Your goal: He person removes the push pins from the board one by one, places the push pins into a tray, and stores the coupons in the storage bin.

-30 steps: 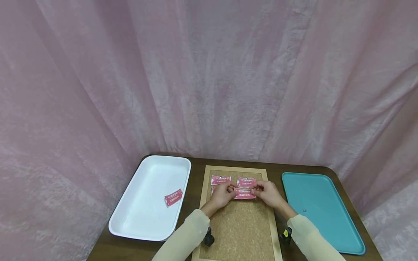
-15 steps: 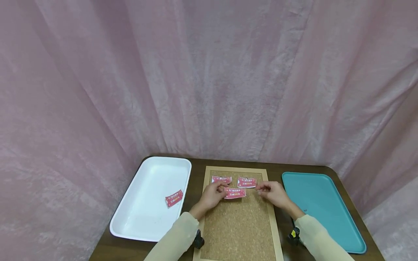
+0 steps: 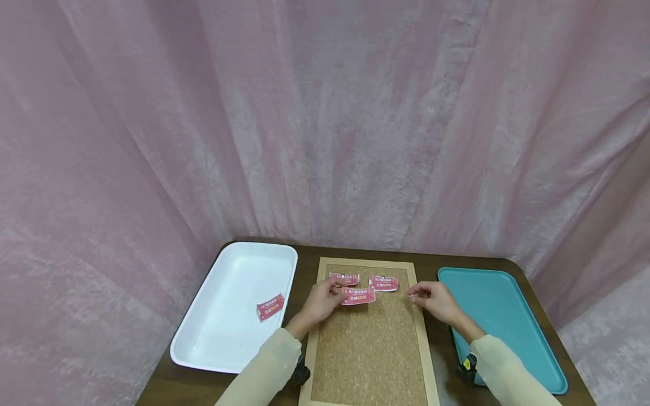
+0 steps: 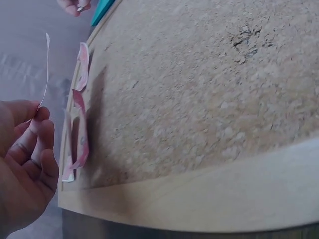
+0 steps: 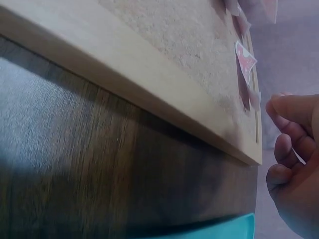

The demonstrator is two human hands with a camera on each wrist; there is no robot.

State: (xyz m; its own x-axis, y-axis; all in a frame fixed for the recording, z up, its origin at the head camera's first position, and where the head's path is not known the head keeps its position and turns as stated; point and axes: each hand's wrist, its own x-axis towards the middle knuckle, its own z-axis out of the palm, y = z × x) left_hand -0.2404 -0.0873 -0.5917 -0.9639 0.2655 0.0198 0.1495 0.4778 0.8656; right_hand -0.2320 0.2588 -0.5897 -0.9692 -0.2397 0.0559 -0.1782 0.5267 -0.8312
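Observation:
My left hand (image 3: 321, 299) pinches a red paper coupon (image 3: 358, 296) by its left end, above the upper part of a framed corkboard (image 3: 370, 349). In the left wrist view this coupon (image 4: 47, 69) appears edge-on as a thin curved line. Two more red coupons, one at left (image 3: 345, 279) and one at right (image 3: 384, 283), are fixed along the board's top. Another coupon (image 4: 80, 127) on the board shows in the left wrist view. Over the board's right frame, my right hand (image 3: 431, 301) has thumb and forefinger together, a small whitish object (image 4: 79, 8) at their tips.
On the left stands a white tray (image 3: 215, 316) with one red coupon (image 3: 270, 307) in it. A teal tray (image 3: 523, 327) lies to the right, partly under my right forearm. The dark wooden table (image 3: 426, 260) backs onto a pink curtain (image 3: 325, 124).
Both hands held the coupon at first; the right hand let go and moved right toward the teal tray. The left hand shifted left with the coupon, slightly away from the board's middle.

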